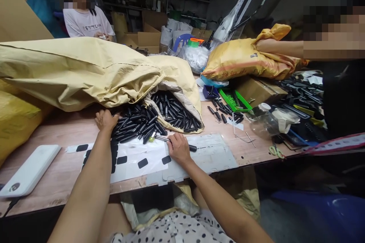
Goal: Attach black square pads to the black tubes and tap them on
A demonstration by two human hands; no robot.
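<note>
A big tan sack (85,70) lies across the wooden table (65,129), its mouth open toward me. Several small black cylindrical parts (154,115) spill from it in a heap. My left hand (106,120) rests at the heap's left edge, fingers curled onto the parts. My right hand (178,148) is closed round a thin metal tool with a black handle (171,141); the tool's tip points left at the heap's near edge. Under both hands lies a white sheet with black oval stickers (137,159).
A white power bank (28,171) lies near left. A green tray (235,100), a blue box (210,91), a clear bottle (265,119) and more black parts sit right. A yellow sack (245,59) lies behind, under another person's arm. A second person sits far left behind the sack.
</note>
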